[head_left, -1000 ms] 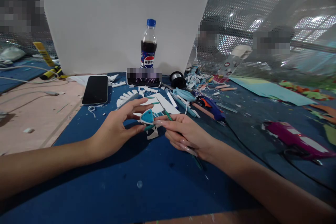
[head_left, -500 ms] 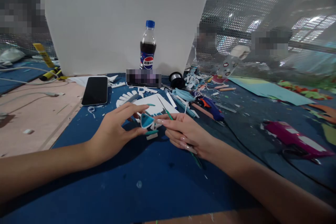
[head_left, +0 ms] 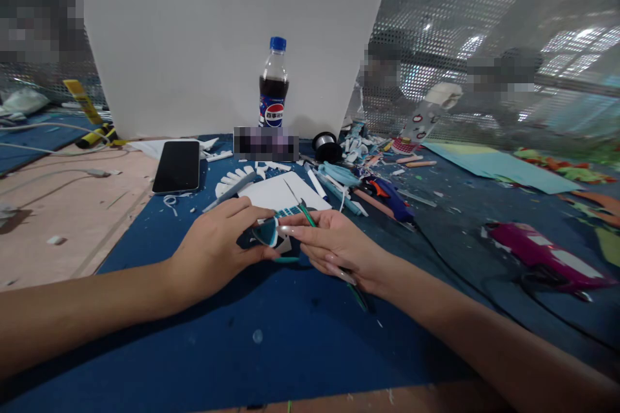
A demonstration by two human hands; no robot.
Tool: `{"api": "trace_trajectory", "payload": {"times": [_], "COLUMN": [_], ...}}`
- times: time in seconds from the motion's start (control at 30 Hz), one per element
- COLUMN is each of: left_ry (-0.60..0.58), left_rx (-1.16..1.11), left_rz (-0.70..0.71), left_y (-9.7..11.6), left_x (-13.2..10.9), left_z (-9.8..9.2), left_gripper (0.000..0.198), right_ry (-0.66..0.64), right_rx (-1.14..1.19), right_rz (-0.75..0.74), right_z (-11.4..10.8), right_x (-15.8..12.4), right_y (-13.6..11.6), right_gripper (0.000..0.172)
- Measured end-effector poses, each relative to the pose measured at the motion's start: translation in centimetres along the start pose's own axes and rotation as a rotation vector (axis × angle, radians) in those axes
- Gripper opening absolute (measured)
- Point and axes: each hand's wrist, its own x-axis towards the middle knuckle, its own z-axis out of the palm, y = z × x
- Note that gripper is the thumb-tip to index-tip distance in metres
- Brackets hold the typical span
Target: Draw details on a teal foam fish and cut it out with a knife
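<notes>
Between the fingers and thumb of my left hand (head_left: pixel 216 239) sits a small blue piece with a white edge (head_left: pixel 265 233). My right hand (head_left: pixel 341 246) touches the piece's white edge with its fingertips. A slim tool with a green handle and a thin pointed tip (head_left: pixel 306 211) is gripped in that same hand, its tip slanting up and left and its handle's end below the palm. Behind the hands lies a white sheet (head_left: pixel 271 191), with small teal strips (head_left: pixel 289 211) on its near edge. A fan of white pieces (head_left: pixel 232 182) is beside it.
A cola bottle (head_left: pixel 274 90) stands against the white board (head_left: pixel 194 39). A phone (head_left: pixel 177 166) lies at left. To the right are a wire spool (head_left: pixel 326 147), foam scraps (head_left: pixel 361 147), a blue glue gun (head_left: pixel 394 200) and a magenta device (head_left: pixel 547 255) with cables.
The blue piece has turned, so its open blue face shows less and its white edge faces my right hand. My left fingers have closed in around it; the green tool remains in my right hand.
</notes>
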Motion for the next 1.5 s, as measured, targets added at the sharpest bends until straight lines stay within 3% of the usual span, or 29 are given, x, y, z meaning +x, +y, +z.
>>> {"api": "trace_trajectory", "payload": {"times": [0.17,0.33,0.47,0.57,0.67,0.73,1.03,1.5], "left_ry": [-0.021,-0.011,0.023,0.025,0.028,0.018,-0.044,-0.054], "left_rx": [-0.004,-0.074,-0.194,-0.270,-0.341,-0.401,-0.548,-0.561], "left_rz": [0.019,-0.029,-0.108,-0.188,-0.268,-0.316,-0.407,-0.403], "left_y": [0.3,0.4,0.4,0.5,0.5,0.4,0.4,0.5], "left_x": [0.1,0.0,0.0,0.0,0.0,0.0,0.0,0.2], "left_z": [-0.1,-0.2,-0.5,-0.6,-0.7,-0.6,-0.8,-0.8], "left_gripper": [0.025,0.021,0.024,0.027,0.029,0.032,0.035,0.032], "right_ry": [0.011,0.005,0.092,0.177,0.130,0.079,0.085,0.066], "right_rx": [-0.029,-0.115,-0.276,-0.634,-1.051,-1.203,-1.384,-1.456], "right_rz": [0.007,-0.045,-0.287,-0.541,-0.747,-0.815,-0.826,-0.800], "right_z": [0.1,0.2,-0.2,-0.8,-1.6,-2.0,-2.3,-1.8], "right_x": [-0.2,-0.3,-0.7,-1.0,-1.0,-0.9,-0.9,-0.9], "right_y": [-0.2,-0.3,-0.4,-0.4,-0.4,-0.4,-0.5,-0.5], "right_gripper": [0.015,0.024,0.046,0.051,0.054,0.056,0.071,0.068]}}
